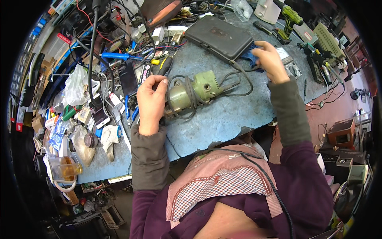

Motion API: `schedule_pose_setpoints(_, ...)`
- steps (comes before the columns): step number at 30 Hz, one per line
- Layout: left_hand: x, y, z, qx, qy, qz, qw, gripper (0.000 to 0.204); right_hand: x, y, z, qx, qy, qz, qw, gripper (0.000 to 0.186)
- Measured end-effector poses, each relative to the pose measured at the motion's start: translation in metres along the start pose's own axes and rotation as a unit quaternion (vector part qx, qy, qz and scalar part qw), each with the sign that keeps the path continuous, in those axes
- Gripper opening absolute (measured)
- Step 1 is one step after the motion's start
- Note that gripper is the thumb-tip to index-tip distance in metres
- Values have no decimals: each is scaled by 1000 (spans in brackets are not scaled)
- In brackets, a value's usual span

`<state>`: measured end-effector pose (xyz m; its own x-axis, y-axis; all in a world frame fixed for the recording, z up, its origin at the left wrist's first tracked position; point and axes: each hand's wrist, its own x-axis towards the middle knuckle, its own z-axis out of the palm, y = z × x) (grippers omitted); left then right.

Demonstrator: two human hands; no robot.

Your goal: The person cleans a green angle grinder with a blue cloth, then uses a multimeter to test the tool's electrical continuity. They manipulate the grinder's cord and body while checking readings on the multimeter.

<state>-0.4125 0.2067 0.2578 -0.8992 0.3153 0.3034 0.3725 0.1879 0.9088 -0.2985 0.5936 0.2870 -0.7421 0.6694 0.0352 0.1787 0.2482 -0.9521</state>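
Note:
At the middle of the bench lies an olive-green corded power tool (205,85), with black cord (190,97) looped around its body. My left hand (152,101) is at its left end, thumb and forefinger pinched on a cord loop. My right hand (269,63) is up beside a black plastic case (219,36), fingers curled onto crumpled blue cloth (248,55) at the case's right side; my thumb is mostly hidden.
Tangled cables, hand tools, phones (99,113), bags (75,87) and parts crowd the bench's left. A green drill (290,22), a meter (292,65) and other instruments stand at the right. The blue worktop's (215,125) worn front edge runs before my body.

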Motion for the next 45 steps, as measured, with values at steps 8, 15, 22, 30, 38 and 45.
schedule_pose_setpoints(8, 12, -17, -10, -30, 13, 20, 999, 12, -42, 76, -33, -230, 67, -164, 957, 48)
schedule_pose_setpoints(15, 25, 33, -19, 110, -56, 45, 991, 12, -118, 69, -6, -197, 133, -278, 931, 33)
schedule_pose_setpoints(22, 128, 63, 61, 275, -316, 67, 905, 22, -130, 84, 6, -216, 34, -306, 927, 11)
schedule_pose_setpoints(30, 175, 3, 112, 393, -364, 86, 840, 28, -124, 88, 8, -209, 41, -300, 930, 11)
schedule_pose_setpoints(38, 136, 64, 79, 348, -387, 51, 852, 53, -123, 87, 3, -209, 34, -288, 934, 11)
schedule_pose_setpoints(45, 25, 93, 56, 497, -378, 70, 778, 99, -126, 83, 8, -224, 25, -285, 931, 13)
